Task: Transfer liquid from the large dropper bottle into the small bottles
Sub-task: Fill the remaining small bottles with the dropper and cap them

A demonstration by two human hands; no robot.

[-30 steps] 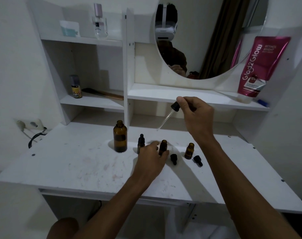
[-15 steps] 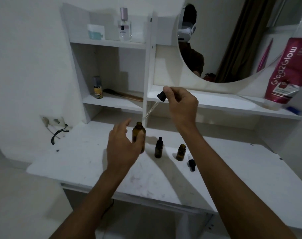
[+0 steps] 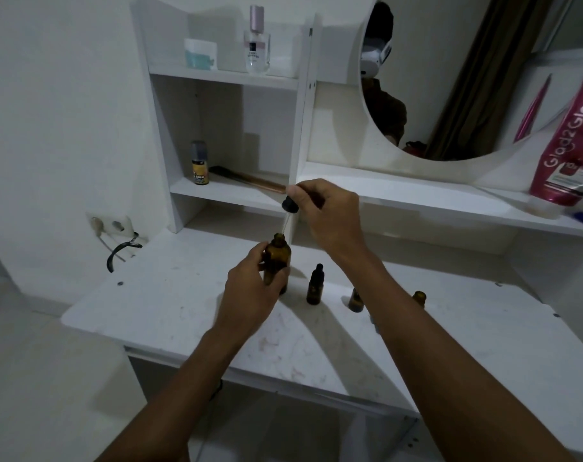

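1. Three small amber glass bottles (image 3: 315, 288) are seen standing on the scuffed white tabletop (image 3: 170, 301). One is capped in black, and two are partly hidden behind the right forearm.
2. The large amber glass bottle (image 3: 277, 258) is held upright just left of the capped one, with the left hand (image 3: 253, 288) wrapped around its body.
3. A black-bulbed glass dropper (image 3: 289, 205) is pinched by the right hand (image 3: 326, 211), and its tip is held at the large bottle's open neck.
4. A white shelf unit (image 3: 230, 195), a round mirror (image 3: 450, 78) and a pink plastic tube (image 3: 570, 145) are set behind the tabletop. A wall socket (image 3: 112, 225) is mounted at the left.
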